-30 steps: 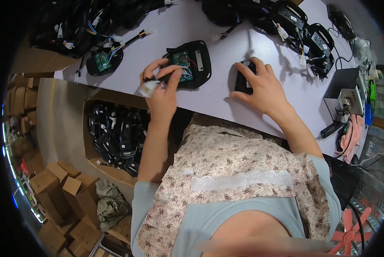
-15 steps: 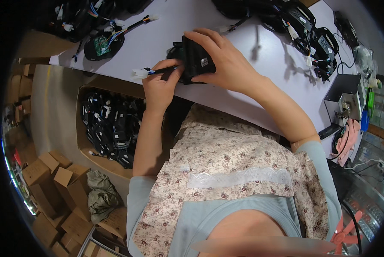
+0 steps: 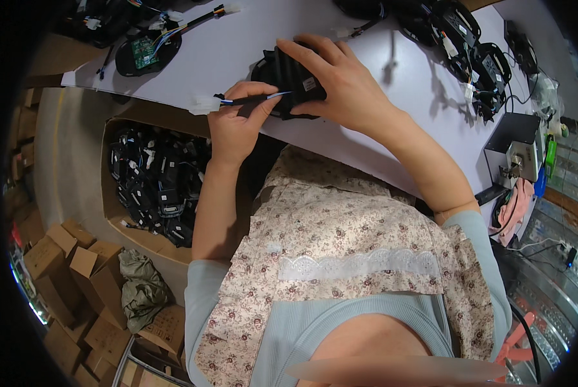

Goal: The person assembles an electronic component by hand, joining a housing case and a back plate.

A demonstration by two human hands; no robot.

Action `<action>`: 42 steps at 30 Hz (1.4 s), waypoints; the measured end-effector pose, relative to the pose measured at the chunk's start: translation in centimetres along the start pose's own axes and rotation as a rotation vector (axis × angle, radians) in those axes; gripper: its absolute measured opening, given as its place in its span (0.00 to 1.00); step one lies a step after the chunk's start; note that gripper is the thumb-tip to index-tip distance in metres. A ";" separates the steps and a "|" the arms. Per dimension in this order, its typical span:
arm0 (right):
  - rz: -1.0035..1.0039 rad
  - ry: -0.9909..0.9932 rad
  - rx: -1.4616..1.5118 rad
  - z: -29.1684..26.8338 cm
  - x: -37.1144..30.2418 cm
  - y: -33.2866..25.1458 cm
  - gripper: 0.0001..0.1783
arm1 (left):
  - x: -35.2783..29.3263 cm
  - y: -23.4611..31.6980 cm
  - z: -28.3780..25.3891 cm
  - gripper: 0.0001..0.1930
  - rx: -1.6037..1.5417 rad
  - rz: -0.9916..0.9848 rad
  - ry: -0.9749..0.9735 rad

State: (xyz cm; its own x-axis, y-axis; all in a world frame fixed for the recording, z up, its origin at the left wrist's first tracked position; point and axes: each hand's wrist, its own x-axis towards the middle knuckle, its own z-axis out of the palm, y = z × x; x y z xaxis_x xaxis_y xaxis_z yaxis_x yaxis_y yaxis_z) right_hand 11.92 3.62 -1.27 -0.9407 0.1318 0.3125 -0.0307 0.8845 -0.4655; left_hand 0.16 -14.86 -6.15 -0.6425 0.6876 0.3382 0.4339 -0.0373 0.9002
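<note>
Left fingers (image 3: 260, 116): pinching cable (image 3: 247, 100), white plug (image 3: 204, 105); right fingers (image 3: 306, 57): clasping tilted cover (image 3: 299, 79) over black housing (image 3: 263, 69) on tabletop (image 3: 227, 55)

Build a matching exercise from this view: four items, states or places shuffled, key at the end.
1. Left hand
2. Right hand
3. Green circuit board
4. Pink cloth

A. In a black shell, left part of the white table
B. Gripping a black plastic housing
C. At the table's right end
D. Pinching a black-sleeved cable

Pairs: 1-D, 2-B, 3-A, 4-C
</note>
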 end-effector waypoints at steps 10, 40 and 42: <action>-0.020 0.045 -0.023 0.4 -0.5 -0.3 0.55 | -0.2 0.7 0.0 0.06 0.100 0.090 0.026; -0.132 -0.019 -0.128 1.2 -1.4 -2.0 0.39 | -2.7 1.4 2.2 0.14 0.028 0.110 0.030; -0.139 0.023 -0.175 1.2 -2.0 -1.8 0.39 | -2.6 1.6 1.4 0.19 0.073 0.115 -0.046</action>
State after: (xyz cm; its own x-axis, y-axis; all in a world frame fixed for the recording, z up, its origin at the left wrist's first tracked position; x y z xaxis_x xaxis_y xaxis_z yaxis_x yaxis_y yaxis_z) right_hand 13.43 1.19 -2.00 -0.9234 0.0114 0.3836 -0.0987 0.9589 -0.2661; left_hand 3.46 -15.72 -5.96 -0.5570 0.7146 0.4232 0.5484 -0.0662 0.8336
